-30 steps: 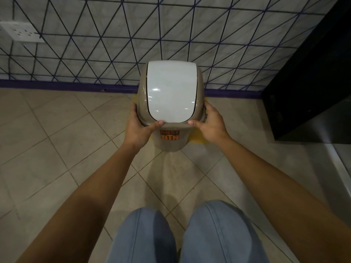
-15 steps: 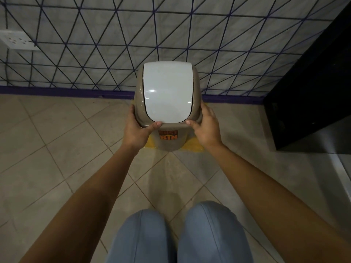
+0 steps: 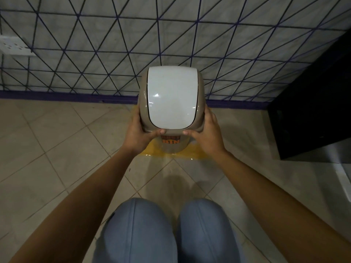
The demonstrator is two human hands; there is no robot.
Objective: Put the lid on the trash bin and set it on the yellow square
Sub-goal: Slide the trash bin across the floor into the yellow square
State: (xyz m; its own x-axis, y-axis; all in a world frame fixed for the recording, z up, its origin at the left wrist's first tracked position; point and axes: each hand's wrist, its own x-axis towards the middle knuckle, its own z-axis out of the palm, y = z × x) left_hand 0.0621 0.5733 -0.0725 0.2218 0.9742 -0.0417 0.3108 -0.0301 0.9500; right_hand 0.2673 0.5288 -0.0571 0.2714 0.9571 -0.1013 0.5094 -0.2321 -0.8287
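A beige trash bin (image 3: 171, 147) with an orange label stands upright over the yellow square (image 3: 193, 153) painted on the floor by the wall. Its lid (image 3: 171, 97), beige with a white swing flap, sits on top of the bin. My left hand (image 3: 139, 134) grips the lid's left side and my right hand (image 3: 207, 133) grips its right side, both thumbs on the front rim. Most of the yellow square is hidden under the bin and my hands. Whether the bin's base touches the floor cannot be made out.
A tiled wall (image 3: 114, 44) with dark diagonal lines rises right behind the bin. A black cabinet (image 3: 313, 103) stands at the right. A white socket (image 3: 14, 46) is on the wall at far left. My knees (image 3: 167, 230) are at the bottom.
The bin with both hands on it has shifted slightly forward toward the wall, and more of the yellow square shows in front of its base.
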